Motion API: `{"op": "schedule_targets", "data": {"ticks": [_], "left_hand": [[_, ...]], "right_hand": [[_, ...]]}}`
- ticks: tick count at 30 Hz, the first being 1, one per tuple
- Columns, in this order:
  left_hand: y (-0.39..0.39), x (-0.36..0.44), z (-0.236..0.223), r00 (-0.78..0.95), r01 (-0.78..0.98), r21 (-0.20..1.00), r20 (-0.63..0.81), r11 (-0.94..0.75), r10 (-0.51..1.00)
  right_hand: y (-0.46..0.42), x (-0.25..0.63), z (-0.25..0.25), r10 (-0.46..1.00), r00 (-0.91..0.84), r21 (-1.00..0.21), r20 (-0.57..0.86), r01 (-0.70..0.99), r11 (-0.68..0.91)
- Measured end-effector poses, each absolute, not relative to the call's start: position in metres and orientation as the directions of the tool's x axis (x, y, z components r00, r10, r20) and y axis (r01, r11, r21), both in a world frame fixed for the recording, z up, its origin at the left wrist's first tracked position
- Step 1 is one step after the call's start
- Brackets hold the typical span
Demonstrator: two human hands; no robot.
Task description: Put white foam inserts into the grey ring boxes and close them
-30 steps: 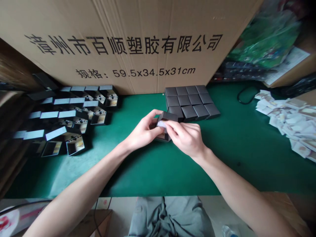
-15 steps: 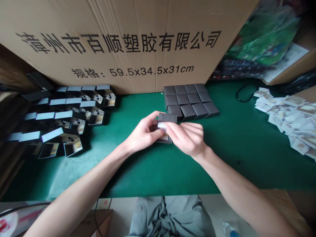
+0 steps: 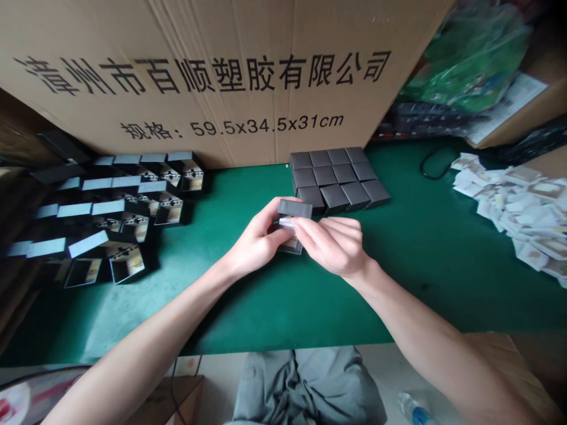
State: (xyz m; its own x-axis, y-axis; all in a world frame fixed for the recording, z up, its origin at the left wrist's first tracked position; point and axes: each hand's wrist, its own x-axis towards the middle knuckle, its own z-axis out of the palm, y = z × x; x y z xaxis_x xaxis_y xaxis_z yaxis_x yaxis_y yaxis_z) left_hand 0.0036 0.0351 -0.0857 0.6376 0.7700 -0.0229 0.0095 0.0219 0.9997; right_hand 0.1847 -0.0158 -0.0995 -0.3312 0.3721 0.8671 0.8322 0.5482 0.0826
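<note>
Small black box (image 3: 293,219) w/ lid half up, held just above green mat (image 3: 266,307), centre. L hand (image 3: 259,239) fingers wrapped round its side; R hand (image 3: 334,245) fingertips pinching front edge. Closed boxes (image 3: 339,180) just behind.

Small black box (image 3: 293,219) between left hand (image 3: 258,241) and right hand (image 3: 335,245), above green table (image 3: 425,248).

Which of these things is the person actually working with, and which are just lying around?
In use: left hand and right hand hold a small black box; open boxes; closed boxes; paper slips.

Lying about: big carton, black cable, green bags, bottle.
</note>
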Motion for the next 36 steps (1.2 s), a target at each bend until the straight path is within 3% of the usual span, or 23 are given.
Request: {"op": "schedule_targets", "data": {"ticks": [11, 26, 36], "left_hand": [[0.038, 0.005, -0.089, 0.576, 0.012, 0.998, 0.044, -0.062, 0.817], [0.038, 0.006, -0.078, 0.565, -0.011, 0.995, -0.078, 0.102, 0.821], [0.037, 0.006, -0.078, 0.587, -0.018, 0.993, -0.086, 0.119, 0.805]], "right_hand": [[-0.018, 0.184, -0.101, 0.416, -0.381, -0.010, 0.826, 0.728, 0.685], [-0.014, 0.188, -0.103, 0.543, -0.340, -0.022, 0.768, 0.833, 0.552], [-0.012, 0.191, -0.103, 0.526, -0.355, -0.056, 0.773, 0.788, 0.613]]}}
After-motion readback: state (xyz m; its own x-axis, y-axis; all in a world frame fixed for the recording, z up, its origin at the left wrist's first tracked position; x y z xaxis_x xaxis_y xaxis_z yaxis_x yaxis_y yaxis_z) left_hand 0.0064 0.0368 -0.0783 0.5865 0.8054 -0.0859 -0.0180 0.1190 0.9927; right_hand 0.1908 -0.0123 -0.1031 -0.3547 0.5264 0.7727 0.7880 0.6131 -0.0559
